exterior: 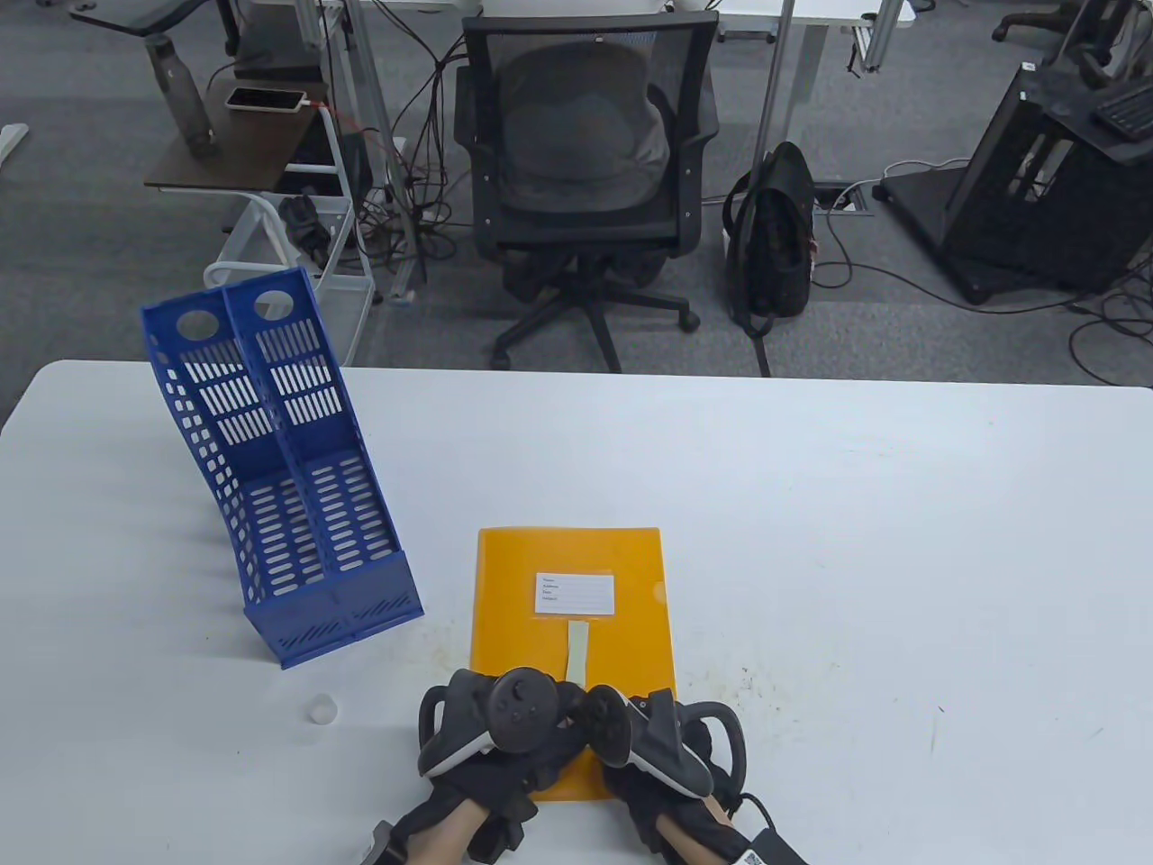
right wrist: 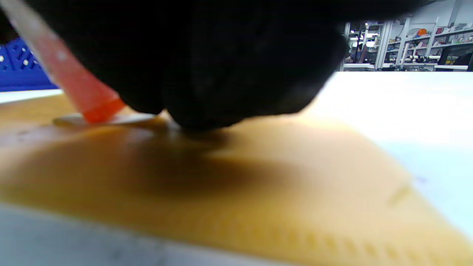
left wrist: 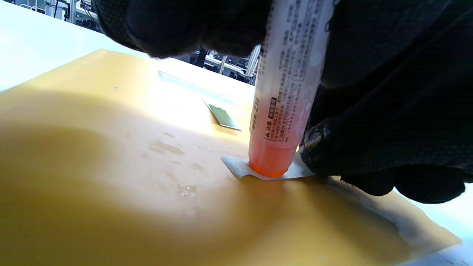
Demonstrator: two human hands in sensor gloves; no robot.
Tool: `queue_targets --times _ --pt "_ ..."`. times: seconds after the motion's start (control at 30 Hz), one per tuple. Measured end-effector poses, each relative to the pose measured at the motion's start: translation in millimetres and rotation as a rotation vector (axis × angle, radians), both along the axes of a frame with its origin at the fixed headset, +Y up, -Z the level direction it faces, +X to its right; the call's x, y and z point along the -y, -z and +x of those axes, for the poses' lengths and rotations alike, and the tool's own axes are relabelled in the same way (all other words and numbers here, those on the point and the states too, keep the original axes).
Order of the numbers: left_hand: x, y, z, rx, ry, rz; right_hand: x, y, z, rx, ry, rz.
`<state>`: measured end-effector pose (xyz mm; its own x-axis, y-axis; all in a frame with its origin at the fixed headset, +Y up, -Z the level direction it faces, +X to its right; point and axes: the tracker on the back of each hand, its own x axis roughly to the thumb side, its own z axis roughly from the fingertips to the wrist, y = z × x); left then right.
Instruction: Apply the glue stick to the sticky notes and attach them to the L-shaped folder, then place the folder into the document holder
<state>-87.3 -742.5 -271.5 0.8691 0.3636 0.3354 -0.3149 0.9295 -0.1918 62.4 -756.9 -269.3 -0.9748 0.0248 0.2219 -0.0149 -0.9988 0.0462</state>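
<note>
An orange L-shaped folder (exterior: 540, 613) lies flat on the white table, with a white label (exterior: 575, 594) and a pale sticky note strip (exterior: 576, 651) stuck on its face. Both hands hover over its near end. My left hand (exterior: 486, 766) grips a glue stick (left wrist: 284, 92) upright, its orange tip pressed on a small sticky note (left wrist: 240, 168) lying on the folder (left wrist: 111, 166). My right hand (exterior: 671, 766) presses its fingertips (left wrist: 369, 155) on that note's edge beside the stick (right wrist: 74, 81). In the table view the trackers hide the fingers and the note.
A blue two-slot document holder (exterior: 297, 505) stands at the table's left, leaning back. A small clear glue cap (exterior: 322, 709) sits on the table left of my hands. An office chair (exterior: 585, 180) and a black bag (exterior: 770, 243) stand beyond the far edge.
</note>
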Motion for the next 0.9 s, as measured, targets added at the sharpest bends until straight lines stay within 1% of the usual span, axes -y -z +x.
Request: queue_targets --times 0.27,0.63,0.73,0.83,0.9 --pt "-2 0 1 0.006 0.039 0.002 0 -1 -4 0.008 -0.060 0.010" --pt "-4 1 -3 0.000 0.095 -0.021 0 0 -4 0.020 -0.057 0.002" --pt "-9 -1 -7 -0.020 0.089 0.005 1 1 -3 0.022 -0.047 -0.008" --pt "-14 -3 -10 -0.036 0.039 0.045 1 2 -2 0.024 -0.033 -0.018" --pt "-13 -4 -8 -0.035 0.031 0.054 1 2 -1 0.026 -0.025 -0.024"
